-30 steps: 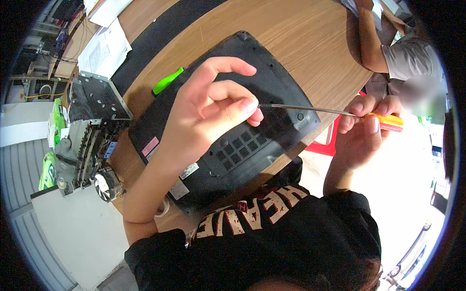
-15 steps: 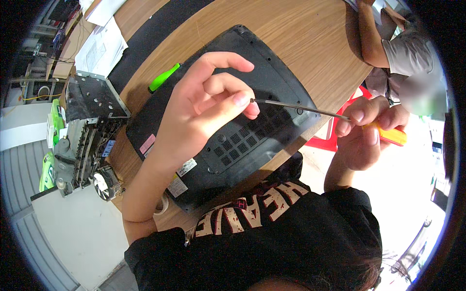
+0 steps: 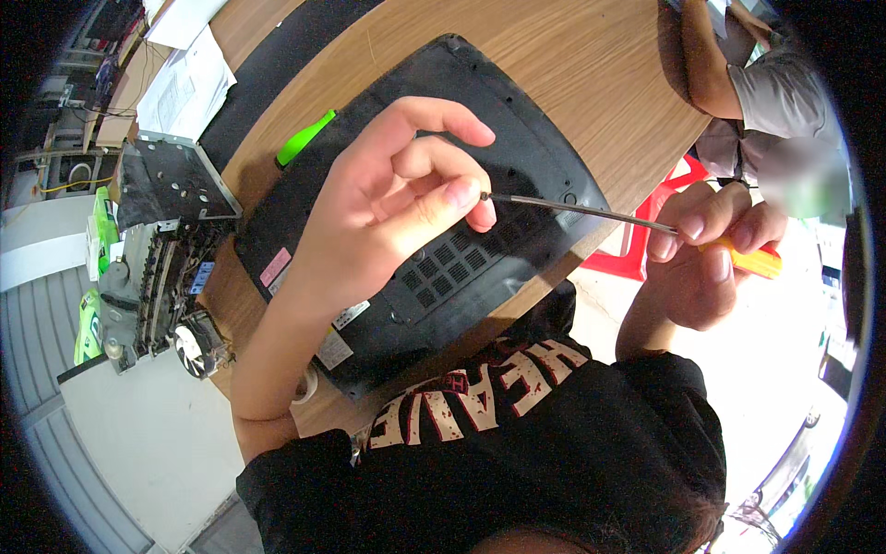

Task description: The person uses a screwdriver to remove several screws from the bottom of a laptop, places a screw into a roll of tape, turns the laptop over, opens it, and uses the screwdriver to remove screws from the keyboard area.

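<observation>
My right hand (image 3: 703, 254) is closed around the yellow-orange handle of a screwdriver (image 3: 581, 211), whose thin metal shaft points left. At the shaft's tip sits a small dark screw (image 3: 484, 196). Thumb and forefinger of my left hand (image 3: 388, 198) are pinched at that screw, while its other fingers curl loosely. Both hands are raised above a black laptop (image 3: 544, 171) lying bottom side up on the table, with vent slots and stickers showing. My left hand and forearm hide part of the laptop.
A green-handled tool (image 3: 305, 138) lies by the laptop's far left edge. To the left stand an opened metal machine chassis (image 3: 171, 185) and a small fan (image 3: 194, 351). Papers (image 3: 189, 88) lie at the far left. Another person's arm (image 3: 706, 69) rests at the far right, near a red stool (image 3: 637, 245).
Both hands and the screwdriver have shifted slightly right in the picture, the right hand a little lower. The laptop appears slightly further left and up. Both grips are the same.
</observation>
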`<move>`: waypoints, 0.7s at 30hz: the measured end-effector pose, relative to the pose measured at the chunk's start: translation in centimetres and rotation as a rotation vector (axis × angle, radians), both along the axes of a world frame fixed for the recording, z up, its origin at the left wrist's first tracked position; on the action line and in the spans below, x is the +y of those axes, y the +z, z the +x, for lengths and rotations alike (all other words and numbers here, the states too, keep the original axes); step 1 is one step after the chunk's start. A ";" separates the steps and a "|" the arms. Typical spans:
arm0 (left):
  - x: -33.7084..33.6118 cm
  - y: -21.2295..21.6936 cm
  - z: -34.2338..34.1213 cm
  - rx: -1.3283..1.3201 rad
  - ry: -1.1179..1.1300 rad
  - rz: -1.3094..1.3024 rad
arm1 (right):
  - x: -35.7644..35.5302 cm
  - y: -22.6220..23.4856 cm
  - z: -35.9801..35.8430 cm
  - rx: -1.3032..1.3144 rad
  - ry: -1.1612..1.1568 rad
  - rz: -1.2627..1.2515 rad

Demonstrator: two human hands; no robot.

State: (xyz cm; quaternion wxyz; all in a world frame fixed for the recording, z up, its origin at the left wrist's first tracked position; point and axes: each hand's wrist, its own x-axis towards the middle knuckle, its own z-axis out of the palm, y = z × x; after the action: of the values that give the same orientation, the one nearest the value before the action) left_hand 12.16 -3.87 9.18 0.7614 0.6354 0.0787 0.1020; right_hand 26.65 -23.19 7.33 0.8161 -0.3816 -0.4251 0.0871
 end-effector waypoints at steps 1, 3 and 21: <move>0.0 0.0 0.0 -0.004 -0.001 0.013 | 0.0 -0.1 0.1 -0.005 0.007 0.003; 0.0 -0.1 -0.1 0.002 -0.003 0.017 | 0.0 -0.1 0.1 -0.008 0.014 0.005; 0.2 -0.3 -0.2 0.049 0.001 0.086 | 0.4 -0.4 0.3 -0.120 0.109 -0.017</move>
State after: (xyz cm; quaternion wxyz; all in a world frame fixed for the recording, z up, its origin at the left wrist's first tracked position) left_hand 12.01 -3.68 8.84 0.7313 0.6696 0.0932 0.0899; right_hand 26.99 -22.84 6.91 0.7799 -0.3694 -0.4927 0.1120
